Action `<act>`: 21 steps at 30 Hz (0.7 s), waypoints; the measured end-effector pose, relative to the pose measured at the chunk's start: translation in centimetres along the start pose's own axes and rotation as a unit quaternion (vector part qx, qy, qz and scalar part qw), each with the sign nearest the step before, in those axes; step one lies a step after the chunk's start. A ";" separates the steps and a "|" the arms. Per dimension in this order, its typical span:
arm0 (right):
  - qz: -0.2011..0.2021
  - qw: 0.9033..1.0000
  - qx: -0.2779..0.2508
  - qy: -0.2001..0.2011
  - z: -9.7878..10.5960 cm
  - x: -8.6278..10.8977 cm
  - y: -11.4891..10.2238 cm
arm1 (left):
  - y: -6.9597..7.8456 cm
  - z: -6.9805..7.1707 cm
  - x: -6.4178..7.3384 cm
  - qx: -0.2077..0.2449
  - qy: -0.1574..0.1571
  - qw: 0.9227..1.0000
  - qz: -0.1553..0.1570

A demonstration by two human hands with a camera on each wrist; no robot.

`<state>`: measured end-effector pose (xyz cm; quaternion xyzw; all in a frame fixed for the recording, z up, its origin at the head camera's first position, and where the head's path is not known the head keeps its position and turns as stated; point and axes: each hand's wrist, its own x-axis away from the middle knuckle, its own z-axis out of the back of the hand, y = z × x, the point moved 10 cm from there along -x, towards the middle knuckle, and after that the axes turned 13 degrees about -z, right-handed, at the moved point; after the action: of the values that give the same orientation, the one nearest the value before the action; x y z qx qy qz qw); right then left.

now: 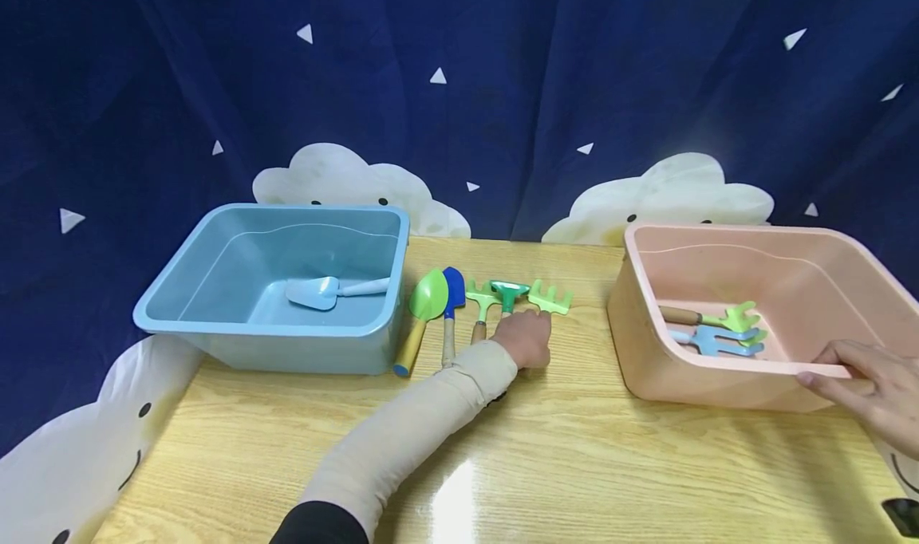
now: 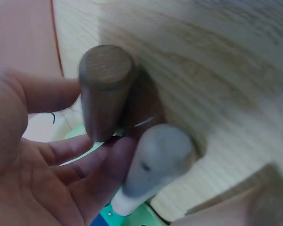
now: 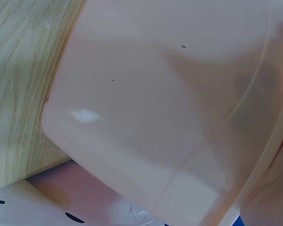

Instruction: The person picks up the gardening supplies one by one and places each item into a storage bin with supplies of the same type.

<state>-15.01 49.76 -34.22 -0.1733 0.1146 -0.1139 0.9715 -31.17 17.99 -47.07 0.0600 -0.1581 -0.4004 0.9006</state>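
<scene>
My left hand (image 1: pixel 526 338) reaches down over the row of toy garden tools and grips the rightmost light-green rake (image 1: pixel 550 298). In the left wrist view, thumb and fingers close around its brown wooden handle (image 2: pixel 106 89). Right beside my fingertips lies the pale handle (image 2: pixel 158 157) of a teal-green tool (image 1: pixel 509 289). At the right, my right hand (image 1: pixel 879 392) holds the front rim of the pink bin (image 1: pixel 718 380), its thumb outside and its fingers over the edge. The right wrist view shows mostly the bin's outer wall (image 3: pixel 122 94).
Left of my hand lie another green rake (image 1: pixel 483 295), a blue shovel (image 1: pixel 455 285) and a green trowel (image 1: pixel 429 295) with a yellow handle. The blue bin (image 1: pixel 266 329) holds a light-blue scoop (image 1: pixel 316 293). Inside the pink bin are a light-blue fork (image 1: pixel 711 340) and a green rake (image 1: pixel 732 319).
</scene>
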 end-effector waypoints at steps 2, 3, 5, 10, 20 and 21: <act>-0.002 1.000 0.001 -0.002 0.0 0.0 0.0 | -0.1 0.0 0.0 -0.001 0.004 1.000 0.007; -0.002 1.000 0.003 -0.001 0.0 0.0 0.0 | -0.1 -0.1 0.0 0.000 0.006 1.000 0.010; -0.004 1.000 0.007 -0.002 -0.1 0.0 0.0 | -0.2 -0.1 0.0 0.003 0.013 1.000 0.013; -0.008 1.000 0.011 -0.001 -0.1 -0.1 0.1 | -0.3 -0.1 0.0 0.005 0.024 1.000 0.011; -0.008 1.000 0.002 0.000 0.0 0.0 0.0 | -0.5 -0.2 0.1 0.017 0.025 1.000 0.008; -0.008 1.000 0.002 0.001 0.0 0.0 0.0 | -0.5 -0.1 0.1 0.020 0.025 0.999 0.006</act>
<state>-15.01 49.76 -34.20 -0.1724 0.1140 -0.1220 0.9708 -31.43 17.57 -47.30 0.0874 -0.1443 -0.3904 0.9050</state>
